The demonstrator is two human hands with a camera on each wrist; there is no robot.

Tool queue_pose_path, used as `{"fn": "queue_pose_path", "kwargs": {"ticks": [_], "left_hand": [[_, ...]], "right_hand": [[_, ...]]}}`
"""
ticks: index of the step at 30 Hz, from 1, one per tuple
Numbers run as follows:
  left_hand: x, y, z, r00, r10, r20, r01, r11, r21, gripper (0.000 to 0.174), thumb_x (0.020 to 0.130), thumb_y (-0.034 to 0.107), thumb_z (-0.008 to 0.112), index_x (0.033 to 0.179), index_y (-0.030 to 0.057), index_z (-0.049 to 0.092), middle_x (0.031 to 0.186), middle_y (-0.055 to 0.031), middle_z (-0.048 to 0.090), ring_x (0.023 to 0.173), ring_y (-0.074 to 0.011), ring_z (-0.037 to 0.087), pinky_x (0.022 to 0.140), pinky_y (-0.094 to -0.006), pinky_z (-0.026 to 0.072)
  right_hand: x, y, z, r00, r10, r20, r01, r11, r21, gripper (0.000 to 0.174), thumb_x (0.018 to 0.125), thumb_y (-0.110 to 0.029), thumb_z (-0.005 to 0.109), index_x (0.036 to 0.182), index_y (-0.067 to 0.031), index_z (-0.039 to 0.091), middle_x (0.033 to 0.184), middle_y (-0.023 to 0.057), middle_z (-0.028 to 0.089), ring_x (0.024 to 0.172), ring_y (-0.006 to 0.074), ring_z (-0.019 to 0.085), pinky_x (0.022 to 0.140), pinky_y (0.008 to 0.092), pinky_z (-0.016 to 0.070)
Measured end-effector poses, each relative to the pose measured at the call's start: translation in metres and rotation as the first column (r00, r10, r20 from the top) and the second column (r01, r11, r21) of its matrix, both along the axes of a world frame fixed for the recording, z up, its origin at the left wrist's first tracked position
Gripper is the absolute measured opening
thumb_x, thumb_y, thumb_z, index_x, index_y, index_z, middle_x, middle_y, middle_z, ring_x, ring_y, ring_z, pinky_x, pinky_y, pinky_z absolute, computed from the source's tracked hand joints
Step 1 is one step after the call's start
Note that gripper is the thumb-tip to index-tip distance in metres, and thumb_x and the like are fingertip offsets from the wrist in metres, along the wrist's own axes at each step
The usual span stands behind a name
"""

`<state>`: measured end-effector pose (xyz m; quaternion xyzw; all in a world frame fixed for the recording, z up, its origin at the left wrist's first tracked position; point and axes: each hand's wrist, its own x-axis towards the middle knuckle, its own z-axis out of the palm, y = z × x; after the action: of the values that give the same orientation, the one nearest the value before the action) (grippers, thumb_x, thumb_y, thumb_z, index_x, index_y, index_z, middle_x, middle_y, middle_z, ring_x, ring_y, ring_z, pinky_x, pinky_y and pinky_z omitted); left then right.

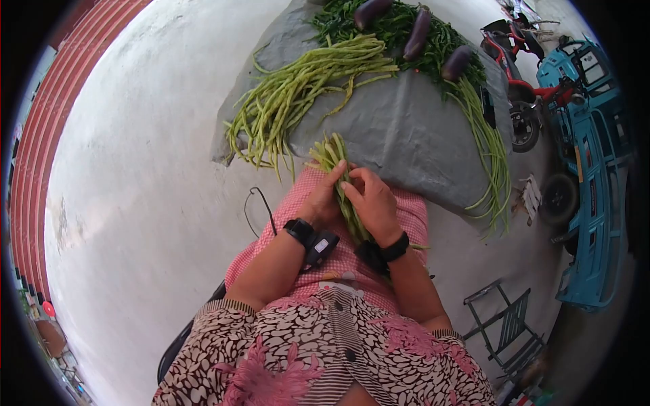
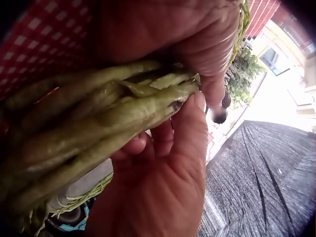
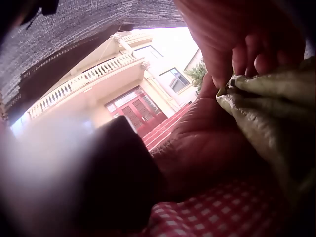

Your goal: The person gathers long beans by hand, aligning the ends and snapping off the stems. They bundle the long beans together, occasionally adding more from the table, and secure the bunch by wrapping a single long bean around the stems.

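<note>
Over the lap, my left hand [image 1: 325, 203] grips a bunch of long green beans [image 1: 330, 150], its thumb lying along them. My right hand [image 1: 374, 203] is against the same bunch from the other side, with curled fingers. In the left wrist view the right hand's thumb and fingertips [image 2: 196, 106] pinch at the bean ends beside the left hand. The bunch [image 2: 98, 118] runs back over the pink checked cloth [image 1: 305, 193] on the lap. The right wrist view shows bean tips [image 3: 232, 98] between both hands.
Ahead is a grey-covered surface [image 1: 399, 128] bearing a heap of long beans [image 1: 305, 81], leafy greens [image 1: 440, 37] and several eggplants [image 1: 418, 34]. More long beans [image 1: 484, 149] hang over its right edge. A folding stool [image 1: 508, 325] and blue vehicle [image 1: 596, 196] stand to the right.
</note>
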<state>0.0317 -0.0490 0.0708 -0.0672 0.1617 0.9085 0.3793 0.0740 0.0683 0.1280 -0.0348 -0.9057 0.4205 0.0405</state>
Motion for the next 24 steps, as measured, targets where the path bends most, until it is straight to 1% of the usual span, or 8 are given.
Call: {"fn": "queue_pose_path", "kwargs": {"ticks": [4, 7, 11, 15, 19, 20, 23, 24], "left_hand": [[0.002, 0.000, -0.004, 1.000, -0.017, -0.002, 0.017, 1.000, -0.016, 0.046, 0.090, 0.048, 0.061, 0.115, 0.0102, 0.053, 0.106, -0.0063, 0.060, 0.102, -0.0207, 0.059, 0.092, -0.0382, 0.0487], [-0.001, -0.001, -0.011, 0.997, 0.003, -0.075, -0.010, 0.996, -0.092, 0.049, 0.090, 0.049, 0.060, 0.117, 0.0085, 0.053, 0.107, -0.0073, 0.061, 0.103, -0.0221, 0.059, 0.092, -0.0397, 0.0490], [-0.004, 0.000, -0.019, 1.000, -0.006, 0.017, 0.006, 1.000, 0.009, 0.042, 0.090, 0.038, 0.062, 0.116, 0.0055, 0.052, 0.104, -0.0091, 0.061, 0.096, -0.0221, 0.061, 0.085, -0.0385, 0.0514], [-0.010, 0.000, -0.015, 1.000, 0.015, -0.002, -0.015, 0.995, 0.095, 0.047, 0.088, 0.027, 0.060, 0.124, -0.0003, 0.048, 0.108, -0.0122, 0.060, 0.095, -0.0240, 0.062, 0.086, -0.0394, 0.0520], [-0.008, -0.002, -0.013, 1.000, 0.026, -0.017, -0.025, 0.997, 0.078, 0.055, 0.084, 0.023, 0.059, 0.130, -0.0036, 0.044, 0.111, -0.0149, 0.060, 0.094, -0.0249, 0.063, 0.087, -0.0389, 0.0524], [-0.008, -0.003, -0.013, 0.999, 0.029, -0.025, -0.027, 0.997, 0.067, 0.055, 0.084, 0.024, 0.058, 0.130, -0.0037, 0.044, 0.112, -0.0153, 0.060, 0.094, -0.0251, 0.063, 0.087, -0.0389, 0.0524], [-0.009, 0.000, -0.012, 0.999, 0.030, -0.033, -0.029, 0.998, 0.055, 0.056, 0.085, 0.024, 0.058, 0.131, -0.0038, 0.043, 0.112, -0.0162, 0.060, 0.094, -0.0256, 0.063, 0.087, -0.0389, 0.0525], [-0.010, 0.000, -0.011, 0.999, 0.031, -0.025, -0.030, 0.998, 0.059, 0.056, 0.084, 0.024, 0.058, 0.131, -0.0038, 0.044, 0.112, -0.0163, 0.060, 0.094, -0.0256, 0.063, 0.087, -0.0389, 0.0526]], "right_hand": [[-0.002, 0.001, -0.016, 1.000, -0.007, -0.020, 0.004, 0.985, -0.173, 0.023, 0.083, -0.020, 0.068, 0.098, -0.0045, 0.060, 0.086, 0.0106, 0.065, 0.075, 0.0224, 0.064, 0.070, 0.0351, 0.0502], [-0.003, 0.011, -0.021, 0.990, -0.005, 0.142, 0.069, 0.890, -0.451, 0.018, 0.085, -0.015, 0.067, 0.095, -0.0023, 0.060, 0.086, 0.0068, 0.066, 0.075, 0.0153, 0.063, 0.070, 0.0305, 0.0500], [-0.001, 0.014, -0.008, 0.986, -0.062, 0.157, 0.164, 0.576, -0.801, 0.014, 0.089, -0.008, 0.061, 0.099, -0.0011, 0.054, 0.086, 0.0050, 0.062, 0.072, 0.0109, 0.059, 0.066, 0.0256, 0.0497], [0.002, 0.020, 0.012, 0.962, -0.046, 0.269, 0.270, 0.306, -0.913, 0.018, 0.090, -0.007, 0.053, 0.107, -0.0024, 0.049, 0.084, 0.0062, 0.061, 0.064, 0.0081, 0.055, 0.054, 0.0214, 0.0450], [0.006, 0.033, 0.015, 0.965, -0.046, 0.259, 0.257, 0.368, -0.893, 0.021, 0.092, -0.008, 0.051, 0.112, -0.0022, 0.049, 0.081, 0.0027, 0.058, 0.059, 0.0038, 0.048, 0.048, 0.0175, 0.0372], [0.007, 0.033, 0.019, 0.966, -0.092, 0.243, 0.258, 0.448, -0.856, 0.021, 0.095, -0.011, 0.048, 0.113, -0.0012, 0.052, 0.079, 0.0014, 0.055, 0.057, 0.0058, 0.046, 0.049, 0.0191, 0.0348], [0.006, 0.034, 0.026, 0.977, -0.098, 0.191, 0.214, 0.527, -0.822, 0.019, 0.095, -0.011, 0.050, 0.112, -0.0019, 0.053, 0.079, 0.0004, 0.055, 0.058, 0.0041, 0.045, 0.050, 0.0188, 0.0349], [0.005, 0.032, 0.025, 0.981, -0.090, 0.173, 0.192, 0.583, -0.790, 0.021, 0.093, -0.011, 0.053, 0.112, -0.0013, 0.053, 0.083, 0.0019, 0.058, 0.063, 0.0062, 0.050, 0.054, 0.0202, 0.0394]]}}
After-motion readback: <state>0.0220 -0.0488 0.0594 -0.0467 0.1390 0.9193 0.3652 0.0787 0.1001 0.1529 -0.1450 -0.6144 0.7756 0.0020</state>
